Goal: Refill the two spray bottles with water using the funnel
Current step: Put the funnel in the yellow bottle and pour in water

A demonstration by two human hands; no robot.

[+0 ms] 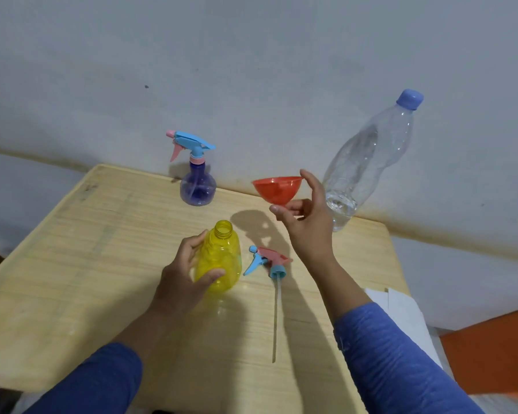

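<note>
My left hand (pixel 183 279) grips the yellow spray bottle (pixel 222 261), which stands upright on the wooden table (pixel 72 264) with its neck uncapped. Its pink and blue spray head (pixel 268 261) lies on the table just to the right, with the dip tube pointing toward me. My right hand (pixel 307 216) holds the red funnel (pixel 277 189) by its lower part, raised above the table, right of and beyond the yellow bottle. A purple spray bottle (pixel 198 186) with its spray head on stands at the back. A clear water bottle (pixel 368 162) with a blue cap stands at the back right, with a little water in it.
The table stands against a grey-white wall (pixel 251 70). White paper (pixel 401 312) and an orange surface (pixel 491 354) lie off the table's right edge. Bare tabletop spreads to the left of the yellow bottle.
</note>
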